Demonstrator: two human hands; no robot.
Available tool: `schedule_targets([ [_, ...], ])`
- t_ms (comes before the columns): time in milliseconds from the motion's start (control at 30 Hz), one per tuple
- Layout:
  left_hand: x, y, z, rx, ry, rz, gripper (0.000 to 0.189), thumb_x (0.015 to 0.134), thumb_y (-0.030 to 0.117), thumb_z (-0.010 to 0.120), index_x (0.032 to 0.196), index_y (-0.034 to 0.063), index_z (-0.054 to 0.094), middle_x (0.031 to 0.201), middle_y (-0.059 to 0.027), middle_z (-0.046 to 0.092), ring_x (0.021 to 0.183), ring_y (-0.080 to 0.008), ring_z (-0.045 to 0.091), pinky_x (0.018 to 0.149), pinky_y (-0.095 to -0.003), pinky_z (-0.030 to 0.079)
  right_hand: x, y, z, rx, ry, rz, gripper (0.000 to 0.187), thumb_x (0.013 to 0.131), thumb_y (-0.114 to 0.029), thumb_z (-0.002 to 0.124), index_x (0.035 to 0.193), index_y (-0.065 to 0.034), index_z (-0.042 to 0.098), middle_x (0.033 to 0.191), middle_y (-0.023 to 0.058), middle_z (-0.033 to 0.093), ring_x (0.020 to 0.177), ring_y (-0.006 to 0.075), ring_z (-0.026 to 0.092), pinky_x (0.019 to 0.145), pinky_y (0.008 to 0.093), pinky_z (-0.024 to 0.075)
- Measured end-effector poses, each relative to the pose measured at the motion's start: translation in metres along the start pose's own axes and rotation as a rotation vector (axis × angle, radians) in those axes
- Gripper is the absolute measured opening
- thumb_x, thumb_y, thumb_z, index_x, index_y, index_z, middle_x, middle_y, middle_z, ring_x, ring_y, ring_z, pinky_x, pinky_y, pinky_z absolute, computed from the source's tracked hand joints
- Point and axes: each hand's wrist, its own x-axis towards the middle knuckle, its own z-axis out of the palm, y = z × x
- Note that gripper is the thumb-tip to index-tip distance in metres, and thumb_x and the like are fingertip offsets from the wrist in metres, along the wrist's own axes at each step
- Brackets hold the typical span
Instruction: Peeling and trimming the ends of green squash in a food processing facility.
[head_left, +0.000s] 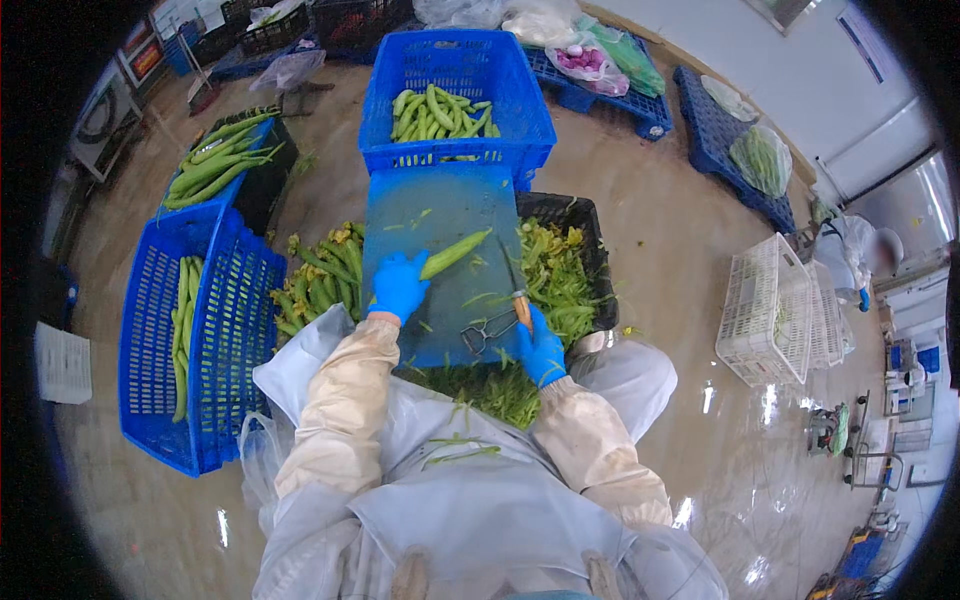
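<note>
My left hand (399, 287), in a blue glove, grips one end of a green luffa gourd (454, 255). The gourd's other end points away to the right over a blue cutting board (439, 202). In my gloved right hand (541, 346) is the wooden handle of a knife (521, 307). Its dark, narrow blade points away from me along the board's right edge, apart from the gourd. A metal-framed peeler (484, 335) lies at the board's near right corner, beside my right hand. Thin green peel strips are scattered over the board.
Beyond the board, a blue crate (459, 154) holds pale peeled gourds. A black crate (604, 289) of peelings stands right; unpeeled gourds (330, 274) are heaped left. Another blue crate (161, 337) holds long gourds. White crates (761, 315) and a person (844, 251) are far right.
</note>
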Motion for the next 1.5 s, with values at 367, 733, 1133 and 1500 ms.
schedule_targets([
  [367, -0.007, 0.005, 0.016, 0.102, -0.045, -0.054, 0.053, 0.068, 0.025, 0.067, 0.118, 0.0241, 0.051, 0.095, -0.0126, 0.05, 0.091, -0.0309, 0.049, 0.07, -0.0429, 0.043, 0.03, 0.006, 0.018, -0.035, -0.104, 0.021, 0.042, 0.085, -0.036, 0.045, 0.121, -0.0137, 0.041, 0.088, 0.0249, 0.059, 0.078, 0.0427, 0.056, 0.066, 0.05, 0.0434],
  [733, -0.011, 0.005, 0.018, 0.101, -0.025, -0.022, 0.053, 0.069, 0.024, 0.066, 0.119, 0.0236, 0.05, 0.095, -0.0128, 0.049, 0.091, -0.032, 0.049, 0.069, -0.043, 0.044, 0.047, 0.031, 0.024, 0.022, -0.224, -0.022, 0.038, 0.085, -0.035, 0.046, 0.113, -0.0088, 0.047, 0.089, 0.024, 0.058, 0.082, 0.0435, 0.054, 0.068, 0.0477, 0.0435],
  [1133, 0.017, -0.02, 0.042, -1.655, -0.183, -0.682, 0.031, 0.08, 0.031, 0.058, 0.1, 0.0077, 0.056, 0.078, -0.0098, 0.058, 0.067, -0.0259, 0.056, 0.063, -0.0387, 0.048, 0.019, 0.025, 0.042, 0.757, -0.239, 0.393, 0.02, 0.085, -0.024, 0.053, 0.097, -0.0078, 0.053, 0.056, 0.0037, 0.05, 0.04, 0.0137, 0.047, 0.034, 0.03, 0.0377],
  [1500, 0.115, -0.022, 0.056, -2.322, 0.229, -1.222, 0.046, 0.082, 0.033, 0.056, 0.12, 0.0114, 0.041, 0.121, -0.0149, 0.042, 0.103, -0.0331, 0.046, 0.084, -0.0501, 0.041, -0.004, 0.043, 0.039, 1.027, -0.015, 0.405, 0.015, 0.086, -0.023, 0.052, 0.09, -0.0089, 0.05, 0.059, 0.0009, 0.048, 0.043, 0.0115, 0.046, 0.036, 0.0268, 0.0374],
])
